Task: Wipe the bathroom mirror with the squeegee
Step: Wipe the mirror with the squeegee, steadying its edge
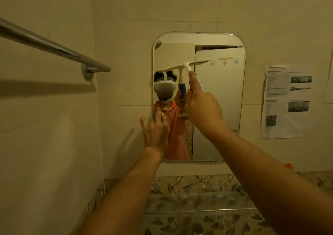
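Two hands observed: right hand (203, 108) grasps white plastic squeegee (182, 66) by its handle, blade against upper glass of rounded rectangular wall mirror (219, 90); left hand (155, 132) unclenched, fingers touching mirror's left edge.

Cream-tiled bathroom walls (126, 9) under warm yellow light: a chrome towel rail (54, 45) on the left wall, printed paper sheets (286, 101) stuck at right, leaf-patterned tiles (198, 198) below.

Head camera, close (mirror (219, 97) ahead)
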